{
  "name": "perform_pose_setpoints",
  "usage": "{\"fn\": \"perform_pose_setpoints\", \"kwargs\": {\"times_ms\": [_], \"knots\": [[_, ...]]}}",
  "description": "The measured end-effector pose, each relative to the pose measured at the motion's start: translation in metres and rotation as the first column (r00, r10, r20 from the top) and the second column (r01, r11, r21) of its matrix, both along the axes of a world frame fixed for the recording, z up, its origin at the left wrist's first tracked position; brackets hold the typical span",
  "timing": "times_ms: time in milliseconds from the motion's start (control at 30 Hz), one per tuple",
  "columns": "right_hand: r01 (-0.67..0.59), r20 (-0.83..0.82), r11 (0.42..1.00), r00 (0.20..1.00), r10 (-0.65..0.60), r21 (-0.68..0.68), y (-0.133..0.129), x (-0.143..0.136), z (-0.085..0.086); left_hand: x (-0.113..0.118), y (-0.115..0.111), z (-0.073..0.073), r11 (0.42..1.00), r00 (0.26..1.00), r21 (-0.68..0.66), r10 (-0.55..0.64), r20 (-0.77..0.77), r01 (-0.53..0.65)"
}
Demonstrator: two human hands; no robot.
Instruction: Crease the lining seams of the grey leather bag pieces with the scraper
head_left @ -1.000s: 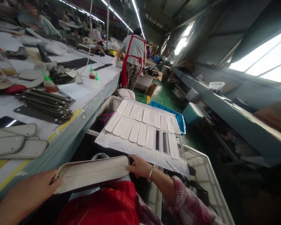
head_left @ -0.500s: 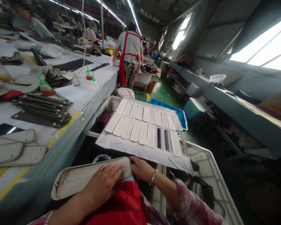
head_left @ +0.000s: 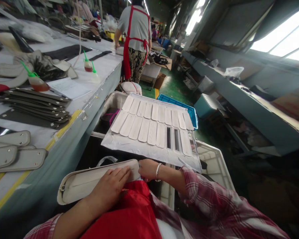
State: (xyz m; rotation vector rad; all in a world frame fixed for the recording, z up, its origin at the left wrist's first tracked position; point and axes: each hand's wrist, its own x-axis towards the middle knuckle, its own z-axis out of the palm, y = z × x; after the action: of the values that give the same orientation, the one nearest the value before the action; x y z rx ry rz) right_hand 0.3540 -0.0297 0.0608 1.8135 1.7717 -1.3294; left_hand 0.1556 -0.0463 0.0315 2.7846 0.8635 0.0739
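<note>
While left hand (head_left: 111, 186) flat on pale panel (head_left: 81, 184), right hand (head_left: 147, 169) at one end.

two hands (head_left: 109, 186), one held pale panel (head_left: 81, 186), three green-tipped bottles (head_left: 38, 84), seventeen white strips (head_left: 144, 130), one blue crate (head_left: 174, 101)

You can read no text, label, brand, number or sign anywhere in your view. The white sheet (head_left: 71, 87) on the counter (head_left: 106, 64) at your left bears faint marks, too small and soft for you to make out. The brown box (head_left: 292, 106) at the far right is too blurred for you to tell whether anything is printed on it.
</note>
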Motion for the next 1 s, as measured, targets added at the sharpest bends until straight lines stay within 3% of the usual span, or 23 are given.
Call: {"fn": "perform_pose_setpoints", "kwargs": {"times_ms": [267, 500, 567, 633, 700, 833, 933, 1000], "knots": [[-0.102, 0.203, 0.96, 0.978, 0.049, 0.259, -0.001, -0.002, 0.002, -0.001, 0.002, -0.004, 0.999, 0.999, -0.038, -0.031, 0.015, 0.031], [-0.118, 0.261, 0.947, 0.964, 0.037, 0.299, -0.002, -0.004, 0.006, 0.005, 0.011, 0.002, 0.994, 1.0, -0.104, -0.029, 0.002, 0.029], [0.008, 0.152, 0.974, 0.987, -0.043, 0.225, -0.001, -0.003, 0.006, 0.004, 0.013, 0.001, 0.995, 0.999, -0.087, -0.041, 0.015, 0.042], [0.161, 0.008, 0.986, 0.987, -0.161, 0.05, 0.0, 0.0, 0.004, 0.002, 0.013, -0.001, 0.997, 0.998, -0.056, -0.05, 0.024, 0.052], [0.274, -0.117, 0.954, 0.951, -0.288, -0.122, -0.001, 0.003, -0.001, 0.001, 0.012, -0.003, 0.998, 0.998, -0.028, -0.055, 0.036, 0.056], [0.355, -0.216, 0.889, 0.881, -0.422, -0.288, -0.007, 0.009, -0.013, -0.002, 0.008, -0.006, 0.999, 0.997, -0.023, -0.033, 0.075, 0.035], [0.379, -0.228, 0.863, 0.856, -0.465, -0.334, -0.013, 0.011, -0.023, -0.002, 0.006, -0.008, 0.999, 0.995, -0.035, -0.018, 0.095, 0.021], [0.396, -0.267, 0.875, 0.843, -0.467, -0.278, -0.016, 0.011, -0.029, -0.001, 0.006, -0.007, 0.999, 0.996, -0.039, -0.007, 0.092, 0.011]]}}
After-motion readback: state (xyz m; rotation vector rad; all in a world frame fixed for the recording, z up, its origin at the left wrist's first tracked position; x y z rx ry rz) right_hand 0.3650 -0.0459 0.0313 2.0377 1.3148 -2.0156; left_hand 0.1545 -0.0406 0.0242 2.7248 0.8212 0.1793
